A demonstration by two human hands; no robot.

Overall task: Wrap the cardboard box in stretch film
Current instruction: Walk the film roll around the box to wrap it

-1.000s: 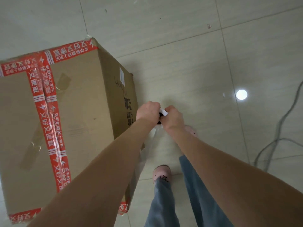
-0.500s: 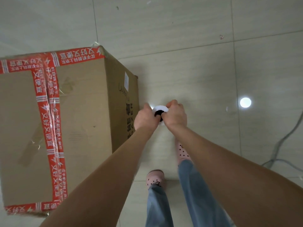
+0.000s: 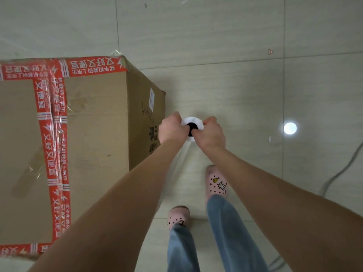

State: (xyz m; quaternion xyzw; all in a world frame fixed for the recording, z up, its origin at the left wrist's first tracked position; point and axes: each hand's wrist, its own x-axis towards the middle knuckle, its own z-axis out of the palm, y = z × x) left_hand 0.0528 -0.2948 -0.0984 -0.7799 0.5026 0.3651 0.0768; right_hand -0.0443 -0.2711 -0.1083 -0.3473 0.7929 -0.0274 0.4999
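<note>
Our cardboard box (image 3: 94, 144) stands on the tiled floor (image 3: 235, 85), sealed with red printed tape (image 3: 53, 154), and fills the left of our view. Just off its right side we hold the stretch film roll (image 3: 193, 122) upright. A second ago the roll was nearly hidden between our fists. Now its white end and dark core face up at us, and we have stepped forward, so the roll sits further along that side toward the far right corner. A clear sheet of film (image 3: 176, 167) trails from the roll back toward the near right corner. We judge that this side is being covered and that the far corner is the next turn.

Our left hand (image 3: 171, 130) is clenched on the roll's left and our right hand (image 3: 211, 133) on its right. The fingers of both curl tight round its top, neither released. A grey cable (image 3: 337, 173) lies on the floor well to the right.
</note>
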